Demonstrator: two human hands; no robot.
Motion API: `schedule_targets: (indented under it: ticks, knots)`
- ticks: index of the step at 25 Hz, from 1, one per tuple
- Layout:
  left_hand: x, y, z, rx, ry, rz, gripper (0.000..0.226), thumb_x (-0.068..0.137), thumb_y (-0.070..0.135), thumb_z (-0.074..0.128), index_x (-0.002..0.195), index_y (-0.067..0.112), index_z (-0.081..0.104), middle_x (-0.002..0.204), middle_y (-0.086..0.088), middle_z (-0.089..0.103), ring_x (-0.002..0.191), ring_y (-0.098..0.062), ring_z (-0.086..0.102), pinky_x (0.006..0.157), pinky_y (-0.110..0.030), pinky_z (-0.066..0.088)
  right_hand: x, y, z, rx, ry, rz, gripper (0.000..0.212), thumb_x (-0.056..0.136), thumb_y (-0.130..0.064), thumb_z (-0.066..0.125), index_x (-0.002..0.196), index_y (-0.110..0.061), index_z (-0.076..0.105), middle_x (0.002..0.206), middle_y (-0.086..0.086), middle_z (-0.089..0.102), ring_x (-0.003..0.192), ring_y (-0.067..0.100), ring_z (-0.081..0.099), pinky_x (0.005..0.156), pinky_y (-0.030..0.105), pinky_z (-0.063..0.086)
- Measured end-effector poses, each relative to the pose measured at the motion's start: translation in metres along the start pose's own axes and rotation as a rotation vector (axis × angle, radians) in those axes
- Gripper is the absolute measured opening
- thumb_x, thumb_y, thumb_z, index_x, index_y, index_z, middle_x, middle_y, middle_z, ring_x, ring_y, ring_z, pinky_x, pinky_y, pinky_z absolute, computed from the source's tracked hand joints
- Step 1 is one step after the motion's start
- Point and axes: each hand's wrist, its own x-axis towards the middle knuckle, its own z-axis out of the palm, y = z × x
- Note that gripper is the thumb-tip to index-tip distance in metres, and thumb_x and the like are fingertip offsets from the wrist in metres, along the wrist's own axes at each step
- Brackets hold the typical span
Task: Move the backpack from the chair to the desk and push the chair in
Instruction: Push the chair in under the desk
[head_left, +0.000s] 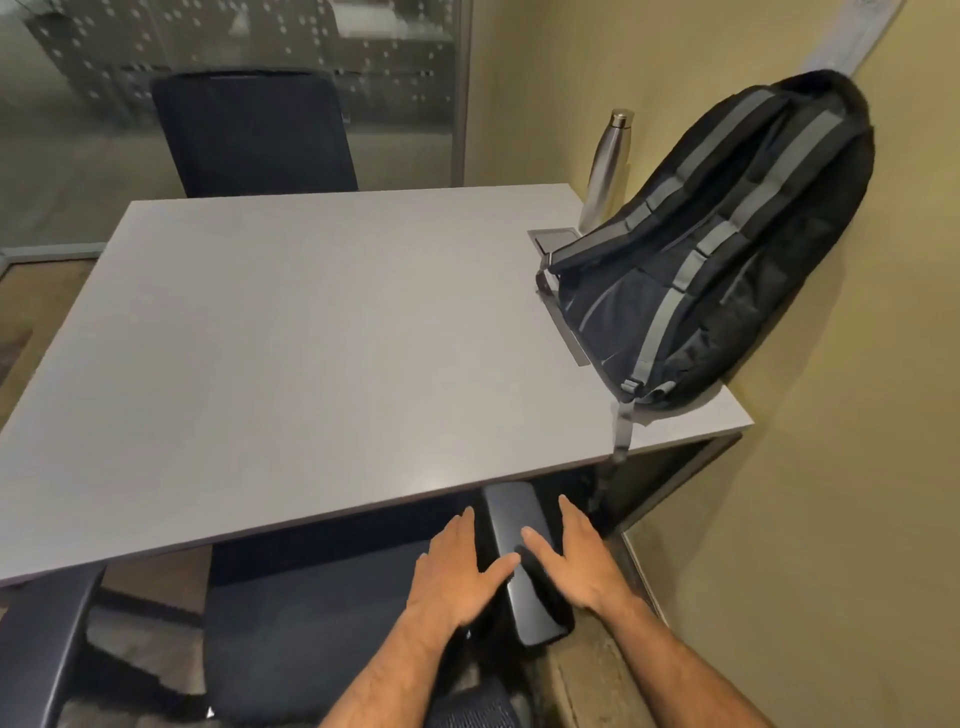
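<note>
The black backpack (727, 249) with grey straps stands on the right side of the grey desk (311, 338), leaning against the yellow wall. One strap hangs over the desk's front edge. The dark office chair (322, 623) sits partly under the desk's near edge, its seat below me. Its right armrest (524, 556) runs between my two hands. My left hand (457, 566) lies flat with fingers spread on the armrest's left side, thumb over the top. My right hand (576, 556) lies flat on its right side, fingers apart.
A steel bottle (608, 166) stands behind the backpack by the wall. A second dark chair (254, 135) is at the desk's far side. A cable hatch (556, 244) is set into the desk top. The wall is close on the right; glass partition behind.
</note>
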Motion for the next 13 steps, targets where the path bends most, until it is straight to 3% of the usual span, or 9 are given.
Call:
schedule_targets:
  ticks: [5,8,10,13]
  knots:
    - [0.039,0.000,0.031,-0.506,0.017,-0.155,0.093,0.090,0.059,0.067,0.161,0.021,0.021,0.165,-0.003,0.034,0.151,-0.023,0.034,0.121,-0.039,0.032,0.046,0.010,0.013,0.380,-0.034,0.153,0.082,0.102,-0.055,0.057,0.165,-0.016,0.022,0.170,0.009,0.032,0.154,0.030,0.035,0.126,0.046,0.031]
    - [0.057,0.003,0.047,-0.780,0.015,-0.233,0.074,0.089,0.052,0.072,0.151,0.022,0.043,0.143,0.002,0.060,0.129,-0.015,0.060,0.110,-0.036,0.049,0.064,0.016,0.028,0.555,-0.090,0.214,0.063,0.105,-0.046,0.056,0.157,-0.014,0.040,0.151,0.011,0.057,0.135,0.027,0.059,0.116,0.048,0.048]
    - [0.065,0.005,0.056,-0.848,0.027,-0.244,0.053,0.089,0.047,0.073,0.134,0.023,0.059,0.120,0.005,0.072,0.106,-0.011,0.071,0.096,-0.035,0.059,0.068,0.018,0.036,0.702,-0.111,0.220,0.045,0.108,-0.036,0.055,0.146,-0.012,0.053,0.131,0.009,0.070,0.116,0.024,0.071,0.105,0.047,0.058]
    - [0.074,0.009,0.066,-0.880,0.095,-0.282,0.029,0.091,0.036,0.075,0.116,0.023,0.067,0.106,0.001,0.076,0.094,-0.014,0.074,0.090,-0.040,0.061,0.073,0.023,0.041,0.800,-0.103,0.217,0.032,0.109,-0.026,0.053,0.135,-0.010,0.062,0.123,0.011,0.075,0.111,0.025,0.074,0.104,0.046,0.059]
